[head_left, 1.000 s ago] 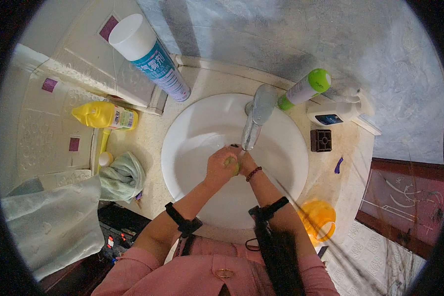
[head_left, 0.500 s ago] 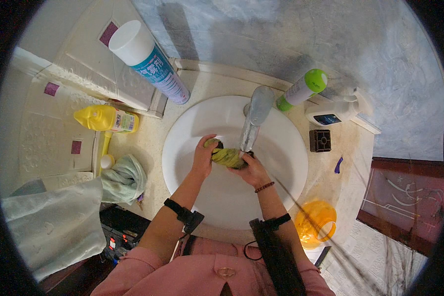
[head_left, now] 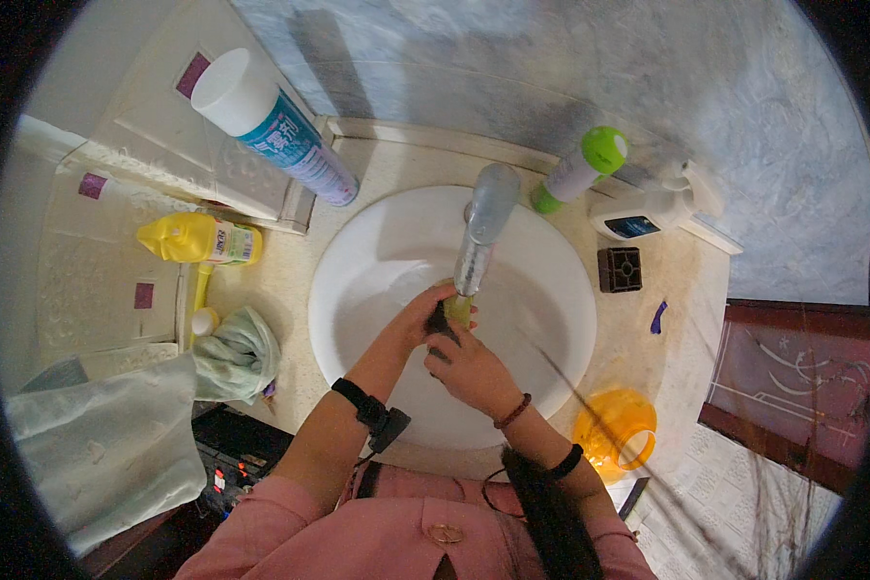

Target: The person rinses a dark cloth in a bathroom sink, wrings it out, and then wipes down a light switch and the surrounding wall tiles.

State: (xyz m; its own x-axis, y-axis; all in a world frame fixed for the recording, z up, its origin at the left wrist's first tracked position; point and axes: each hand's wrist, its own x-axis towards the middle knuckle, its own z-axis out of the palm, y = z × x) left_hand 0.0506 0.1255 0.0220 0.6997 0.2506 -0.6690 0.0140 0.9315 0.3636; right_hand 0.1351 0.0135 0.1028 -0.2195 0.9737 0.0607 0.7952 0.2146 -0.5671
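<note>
Hands point(head_left: 472, 372) on cloth point(head_left: 459, 311); faucet point(head_left: 485, 217) above

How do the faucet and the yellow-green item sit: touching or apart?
Cannot tell. In the head view, the faucet overlaps the yellow-green item from above, hiding any gap or contact.

Yellow-green and black bundle point(head_left: 460, 309) mostly hidden: my left hand point(head_left: 421, 316) and right hand point(head_left: 476, 375) covered it, faucet point(head_left: 490, 213) blocked upper end. Some left fingertips out of sight behind it. Pink jacket point(head_left: 387, 536) cut by lower edge. Red-orange bits point(head_left: 219, 479) too small to identify.
</note>
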